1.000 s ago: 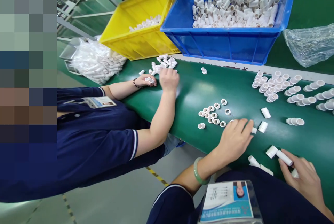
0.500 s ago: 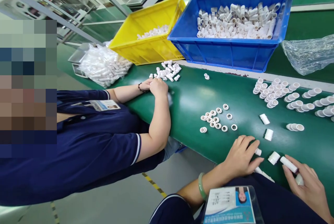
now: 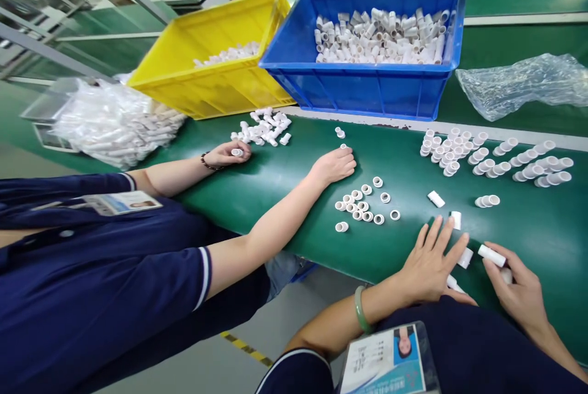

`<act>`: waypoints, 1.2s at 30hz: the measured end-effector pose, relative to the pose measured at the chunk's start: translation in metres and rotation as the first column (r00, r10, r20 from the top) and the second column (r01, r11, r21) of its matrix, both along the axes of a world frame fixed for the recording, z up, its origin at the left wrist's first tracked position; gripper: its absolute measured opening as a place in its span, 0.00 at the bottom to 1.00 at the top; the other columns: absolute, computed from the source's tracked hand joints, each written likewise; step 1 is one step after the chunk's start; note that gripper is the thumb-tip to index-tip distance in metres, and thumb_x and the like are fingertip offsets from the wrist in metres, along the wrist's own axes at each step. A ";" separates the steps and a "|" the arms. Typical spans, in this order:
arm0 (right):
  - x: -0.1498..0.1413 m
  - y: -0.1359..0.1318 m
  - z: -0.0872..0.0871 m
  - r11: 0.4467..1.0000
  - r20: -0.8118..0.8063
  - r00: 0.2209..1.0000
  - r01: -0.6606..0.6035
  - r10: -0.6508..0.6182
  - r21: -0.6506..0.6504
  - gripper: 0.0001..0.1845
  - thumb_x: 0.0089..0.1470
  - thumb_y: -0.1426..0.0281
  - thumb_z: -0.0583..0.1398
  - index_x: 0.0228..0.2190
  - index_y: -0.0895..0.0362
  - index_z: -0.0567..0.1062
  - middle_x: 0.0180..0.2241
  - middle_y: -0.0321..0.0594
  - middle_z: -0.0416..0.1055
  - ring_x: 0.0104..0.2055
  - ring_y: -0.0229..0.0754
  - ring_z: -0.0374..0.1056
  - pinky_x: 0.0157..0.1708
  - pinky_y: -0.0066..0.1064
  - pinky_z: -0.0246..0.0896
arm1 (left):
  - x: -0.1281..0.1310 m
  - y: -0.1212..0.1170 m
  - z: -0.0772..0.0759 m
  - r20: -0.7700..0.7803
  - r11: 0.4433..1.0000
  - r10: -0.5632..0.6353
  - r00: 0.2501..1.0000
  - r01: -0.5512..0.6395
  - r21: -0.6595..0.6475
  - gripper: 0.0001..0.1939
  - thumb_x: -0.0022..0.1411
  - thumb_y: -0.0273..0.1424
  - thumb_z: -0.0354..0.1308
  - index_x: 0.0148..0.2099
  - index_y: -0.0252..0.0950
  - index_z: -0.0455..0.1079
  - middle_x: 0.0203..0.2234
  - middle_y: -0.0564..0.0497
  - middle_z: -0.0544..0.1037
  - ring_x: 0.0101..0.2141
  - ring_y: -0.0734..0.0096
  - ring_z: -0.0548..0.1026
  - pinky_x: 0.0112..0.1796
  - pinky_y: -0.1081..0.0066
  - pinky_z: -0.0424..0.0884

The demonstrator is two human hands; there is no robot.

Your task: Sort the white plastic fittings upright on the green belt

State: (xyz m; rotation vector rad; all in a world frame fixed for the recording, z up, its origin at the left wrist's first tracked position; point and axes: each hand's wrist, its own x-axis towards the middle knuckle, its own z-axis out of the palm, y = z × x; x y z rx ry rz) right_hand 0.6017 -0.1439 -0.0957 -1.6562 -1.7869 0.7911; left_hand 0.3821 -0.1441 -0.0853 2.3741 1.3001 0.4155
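My left hand (image 3: 432, 259) lies on the green table (image 3: 285, 198) near its front edge, fingers spread and open, fingertips touching small white plastic caps (image 3: 465, 257). My right hand (image 3: 514, 287) is closed on a white plastic tube (image 3: 491, 255), pinched between thumb and fingers. Loose white caps (image 3: 436, 199) lie just beyond my left hand. A cluster of small white rings (image 3: 361, 205) sits to the left of it.
A co-worker in a dark blue shirt sits at left, one hand (image 3: 335, 164) reaching by the rings, the other (image 3: 229, 153) holding a white piece. A blue bin (image 3: 367, 84) and yellow bin (image 3: 211, 87) hold white tubes. Assembled pieces (image 3: 496, 158), plastic bags (image 3: 519, 84) lie around.
My left hand has opened and spread flat on the table. The co-worker's near arm has stretched right toward the rings. The view has shifted.
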 end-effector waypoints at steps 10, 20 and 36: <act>-0.007 0.040 0.043 0.945 -0.654 0.693 0.132 -0.304 -0.299 0.17 0.59 0.61 0.60 0.48 0.53 0.73 0.39 0.47 0.74 0.23 0.36 0.57 0.25 0.33 0.57 | 0.016 0.032 0.021 -0.052 0.985 -0.137 0.989 0.141 0.097 0.60 0.45 0.65 0.59 0.70 0.33 0.49 0.70 0.34 0.40 0.67 0.28 0.38 0.60 0.36 0.49; -0.058 0.117 0.104 0.943 -0.576 0.817 -0.171 -0.026 -0.284 0.23 0.55 0.56 0.63 0.48 0.55 0.76 0.29 0.41 0.70 0.22 0.34 0.57 0.22 0.30 0.53 | 0.010 0.034 0.015 -0.050 0.953 -0.144 0.988 0.152 0.263 0.53 0.49 0.65 0.54 0.64 0.29 0.59 0.68 0.31 0.49 0.66 0.34 0.47 0.61 0.44 0.51; -0.226 0.206 0.146 0.656 0.356 0.637 -0.750 0.684 0.082 0.12 0.62 0.63 0.56 0.44 0.55 0.73 0.37 0.38 0.75 0.35 0.39 0.69 0.34 0.29 0.58 | 0.001 0.031 0.016 -0.059 0.948 -0.100 0.993 0.113 0.299 0.45 0.58 0.61 0.34 0.62 0.33 0.62 0.66 0.43 0.56 0.67 0.49 0.49 0.62 0.57 0.47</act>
